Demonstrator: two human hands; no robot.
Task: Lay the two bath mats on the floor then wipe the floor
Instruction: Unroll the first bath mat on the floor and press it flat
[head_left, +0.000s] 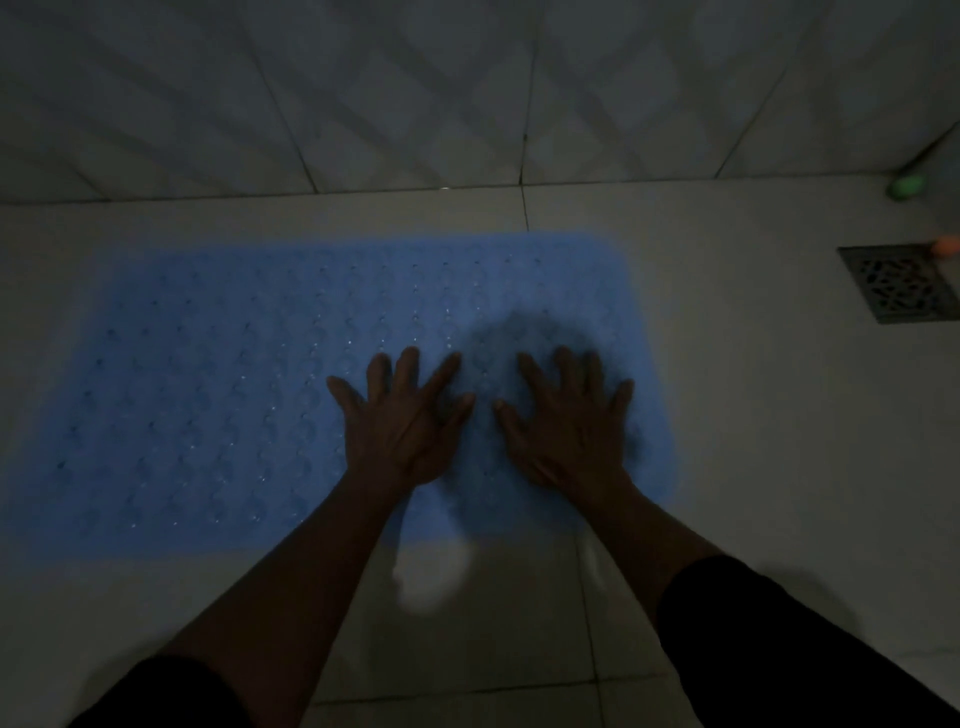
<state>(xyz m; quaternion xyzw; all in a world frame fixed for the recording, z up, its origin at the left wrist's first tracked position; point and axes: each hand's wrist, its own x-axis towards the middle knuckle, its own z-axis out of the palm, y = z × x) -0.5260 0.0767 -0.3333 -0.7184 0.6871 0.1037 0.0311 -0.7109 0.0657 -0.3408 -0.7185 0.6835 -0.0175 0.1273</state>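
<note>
Pressing mat (218, 395) flat on floor (753, 415) by wall, we keep L hand (402, 423) & R hand (569, 426) splayed, palms down, gripping nothing, prob. to seat it. 2nd mat unseen.

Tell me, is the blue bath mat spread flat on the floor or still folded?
Spread flat. The blue bath mat shows its full rectangle on the floor tiles, with the left hand and right hand on it, fingers splayed.
</note>
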